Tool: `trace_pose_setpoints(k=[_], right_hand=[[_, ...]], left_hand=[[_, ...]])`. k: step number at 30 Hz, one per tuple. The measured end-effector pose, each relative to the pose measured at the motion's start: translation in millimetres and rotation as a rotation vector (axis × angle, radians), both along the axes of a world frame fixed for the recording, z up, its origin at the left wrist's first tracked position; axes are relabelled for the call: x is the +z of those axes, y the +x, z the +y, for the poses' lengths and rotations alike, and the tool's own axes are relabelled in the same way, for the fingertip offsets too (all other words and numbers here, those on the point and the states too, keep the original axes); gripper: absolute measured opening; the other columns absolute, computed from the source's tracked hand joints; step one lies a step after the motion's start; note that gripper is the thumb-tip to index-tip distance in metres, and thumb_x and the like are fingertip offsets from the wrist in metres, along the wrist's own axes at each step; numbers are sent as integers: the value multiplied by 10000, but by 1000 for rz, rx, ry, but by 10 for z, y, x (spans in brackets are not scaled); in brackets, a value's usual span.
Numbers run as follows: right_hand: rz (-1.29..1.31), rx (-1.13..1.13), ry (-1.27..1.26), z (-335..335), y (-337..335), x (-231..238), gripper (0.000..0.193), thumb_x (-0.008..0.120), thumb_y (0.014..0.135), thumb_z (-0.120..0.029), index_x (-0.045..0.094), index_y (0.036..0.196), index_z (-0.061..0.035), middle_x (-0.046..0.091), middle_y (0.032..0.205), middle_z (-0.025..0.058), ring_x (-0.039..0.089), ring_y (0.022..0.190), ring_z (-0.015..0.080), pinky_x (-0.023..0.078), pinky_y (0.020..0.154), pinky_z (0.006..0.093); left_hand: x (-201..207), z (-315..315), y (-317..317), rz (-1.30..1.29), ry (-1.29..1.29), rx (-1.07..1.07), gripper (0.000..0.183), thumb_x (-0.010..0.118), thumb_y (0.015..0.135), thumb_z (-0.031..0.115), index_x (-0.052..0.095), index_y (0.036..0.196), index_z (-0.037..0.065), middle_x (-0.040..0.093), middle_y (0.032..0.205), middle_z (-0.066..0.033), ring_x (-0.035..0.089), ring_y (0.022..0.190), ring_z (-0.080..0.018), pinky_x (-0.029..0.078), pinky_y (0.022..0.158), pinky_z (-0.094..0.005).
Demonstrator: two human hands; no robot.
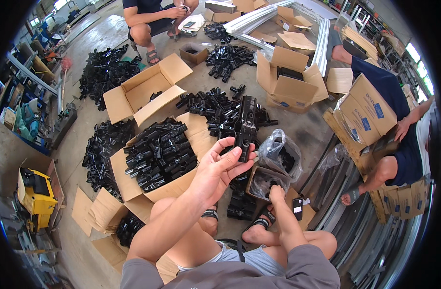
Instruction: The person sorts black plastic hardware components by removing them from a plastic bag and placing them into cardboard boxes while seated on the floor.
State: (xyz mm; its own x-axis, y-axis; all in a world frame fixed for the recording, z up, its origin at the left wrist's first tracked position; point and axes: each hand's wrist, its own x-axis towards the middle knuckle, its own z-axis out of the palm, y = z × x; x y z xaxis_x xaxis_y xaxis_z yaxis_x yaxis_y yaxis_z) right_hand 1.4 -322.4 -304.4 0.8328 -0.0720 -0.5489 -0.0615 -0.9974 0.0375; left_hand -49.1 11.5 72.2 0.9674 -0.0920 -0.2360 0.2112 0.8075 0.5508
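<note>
Upright in my left hand point(219, 168) is a black tubular fitting point(246, 120), gripped near its lower end between thumb and fingers. My right hand point(277, 193) reaches down into a small cardboard box point(253, 189) lined with a clear plastic bag. Its fingers look bent together at small dark pieces there; what they hold is too small to make out. Behind that box stands a clear plastic bag point(279, 153) with dark pieces inside. To the left of my left hand, an open carton point(175, 189) is filled with rows of black fittings point(158, 154).
Heaps of black fittings point(107, 72) lie around on the concrete floor. Open cartons point(143, 86) stand ahead. A phone point(297, 208) lies on cardboard by my right knee. Long metal profiles point(360, 231) run along the right. One person point(158, 19) crouches ahead; another point(398, 159) sits right.
</note>
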Motion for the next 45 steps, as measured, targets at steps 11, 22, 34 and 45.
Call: trace_pose_setpoints(k=[11,22,34,45], right_hand=[[72,-106,-22,-42,-35,-84,324,568,970,-164,773,1188,-41,716,1274,215,692,1206,362,569,995,460],[84,-110,-47,-22,-82,-187,334,577,968,-180,771,1206,-50,707,1299,210,683,1227,354,564,1008,451],[130,-125,-23,-76,62,-11,375,706,875,-165,761,1216,-17,694,1329,208,665,1257,357,556,1026,437],[-844,-365,985,713,-68,2010,199,667,954,-142,756,1087,-23,764,1033,177,747,921,261,568,836,378]], left_hand=[[75,-21,-39,-107,-108,-69,380,665,1023,114,481,1352,70,650,1333,-233,688,1197,-310,585,1048,-422],[71,26,-48,-159,-93,-64,415,688,1007,139,508,1373,65,624,1365,-232,668,1231,-324,580,1067,-427],[85,-11,-55,-143,-34,-27,369,670,1009,84,505,1339,76,644,1338,-232,680,1210,-333,586,1052,-435],[57,-156,-77,-61,128,114,322,672,1008,57,487,1270,80,661,1303,-225,689,1187,-322,599,1033,-413]])
